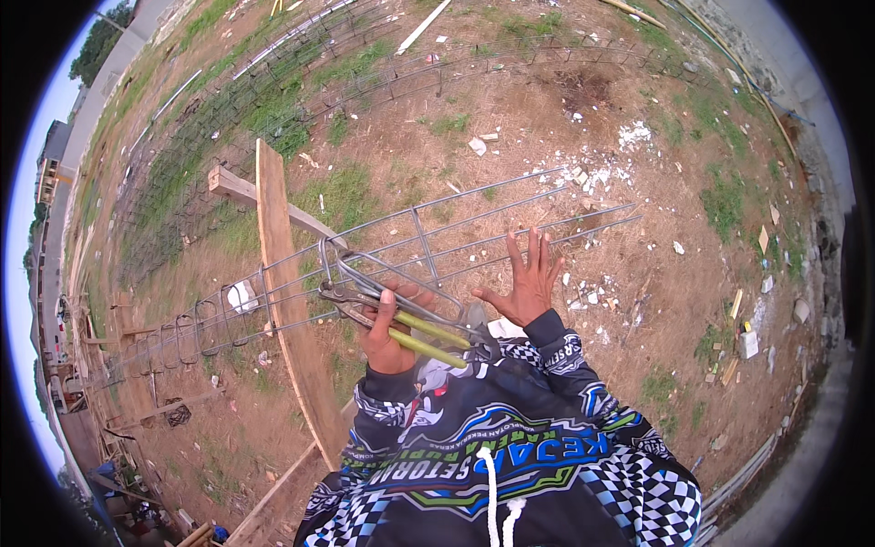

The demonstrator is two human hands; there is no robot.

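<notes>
Hands are seen in the middle of the frame. Yellow-handled pincers [401, 324] are gripped tight in the left hand [390, 339], and their jaws are closed near a bent wire loop [330, 260] on the long steel bar cage [410, 251]. The right hand [526, 284] is spread wide open and is laid against the bars. The cage is stretched from lower left to upper right, over a wooden plank [284, 292]. The loop is nearer to the left hand.
</notes>
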